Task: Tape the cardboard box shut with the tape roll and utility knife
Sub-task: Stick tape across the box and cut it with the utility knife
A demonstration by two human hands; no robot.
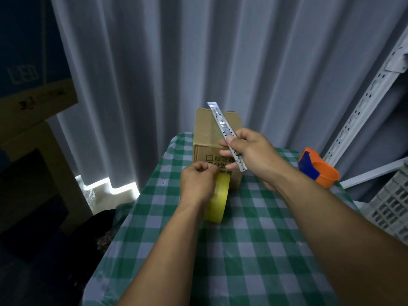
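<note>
My right hand (pixel 249 155) is wrapped around the utility knife (pixel 227 138), thumb pressed on its metal body, the long segmented blade run out and slanting up to the left, over the top of the cardboard box (pixel 209 138). The box stands at the far end of the green checked tablecloth (pixel 254 239), flaps down, printed side facing me. My left hand (pixel 197 184) is curled tight over the yellow tape roll (pixel 217 199), which stands on edge right against the front of the box; my fingertips are pinched together at the top of the roll, though whether there's a tape end between them I can't tell. Off to the right sits an orange and blue tape dispenser (pixel 318 171), well apart from the box, near the table's edge.
</note>
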